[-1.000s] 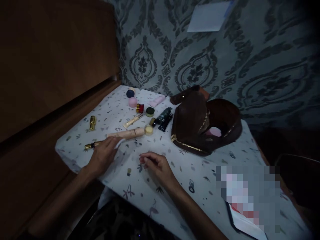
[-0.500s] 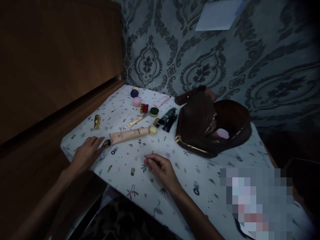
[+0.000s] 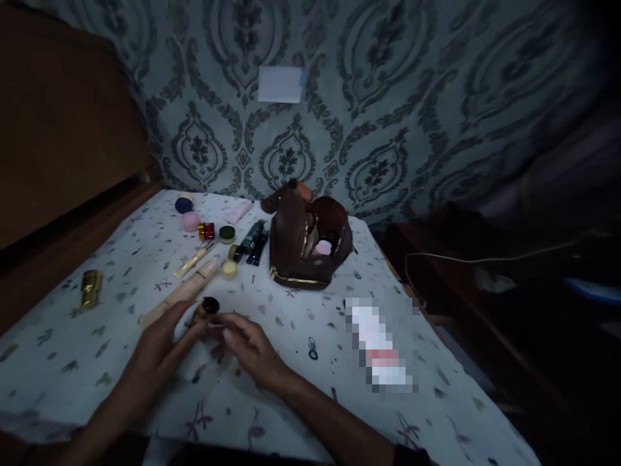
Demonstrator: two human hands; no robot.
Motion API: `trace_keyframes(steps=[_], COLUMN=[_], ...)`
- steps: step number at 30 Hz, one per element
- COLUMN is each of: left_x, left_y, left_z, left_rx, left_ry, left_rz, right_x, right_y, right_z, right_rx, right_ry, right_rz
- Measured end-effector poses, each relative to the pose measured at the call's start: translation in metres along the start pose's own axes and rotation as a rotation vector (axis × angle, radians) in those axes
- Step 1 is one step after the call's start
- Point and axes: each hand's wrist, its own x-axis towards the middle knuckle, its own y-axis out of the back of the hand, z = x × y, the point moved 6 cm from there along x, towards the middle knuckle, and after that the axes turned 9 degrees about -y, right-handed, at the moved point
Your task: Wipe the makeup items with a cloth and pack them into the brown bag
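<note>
On a table [image 3: 68, 362] spread with a pale patterned cloth, against dark damask wallpaper, a brown cosmetic bag [image 3: 306, 249] stands open near the far edge, something pink showing inside it. To its left lie scattered cosmetics: a long beige tube [image 3: 180, 292], dark tubes [image 3: 254, 238], a slim cream applicator [image 3: 193, 259], small round pots [image 3: 190, 215] and a gold bottle [image 3: 90, 287] lying well apart near the left edge. Nearest the viewer, the left hand [image 3: 154, 355] and right hand [image 3: 252, 348] meet over a small gold item with a black cap [image 3: 204, 309]. The left fingers pinch its lower end; the right fingertips close on what seems a thin wand beside it, though dim light blurs this. It looks light, rigid and smooth, probably slippery, so a firm pinch on the gold barrel below the cap seems the safest hold.
</note>
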Motion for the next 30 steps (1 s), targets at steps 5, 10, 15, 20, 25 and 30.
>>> trace_keyframes(steps=[5,10,15,20,25,30], left_x=[0.028,0.046,0.057,0.068,0.084,0.091], left_y=[-0.043,-0.057,-0.067,-0.083,-0.078,-0.067], left_z=[0.022,0.013,0.008,0.017,0.016,-0.008], left_rx=[0.101,0.191,0.150,0.143,0.057,-0.183], left_ry=[-0.151,-0.197,-0.216,-0.339,-0.291,-0.083], left_rz=[0.004,0.010,0.064,-0.029,-0.067,0.000], right_x=[0.004,0.008,0.006,0.005,0.005,0.005], right_y=[0.010,0.025,0.035,0.039,0.037,0.030], right_z=[-0.010,-0.008,-0.007,-0.011,-0.013,-0.011], right_rx=[0.322,0.543,0.519,0.309,0.055,-0.069], right_ry=[0.043,0.000,-0.077,-0.027,-0.018,-0.050], right_rz=[0.107,0.205,0.296,0.307,0.253,0.174])
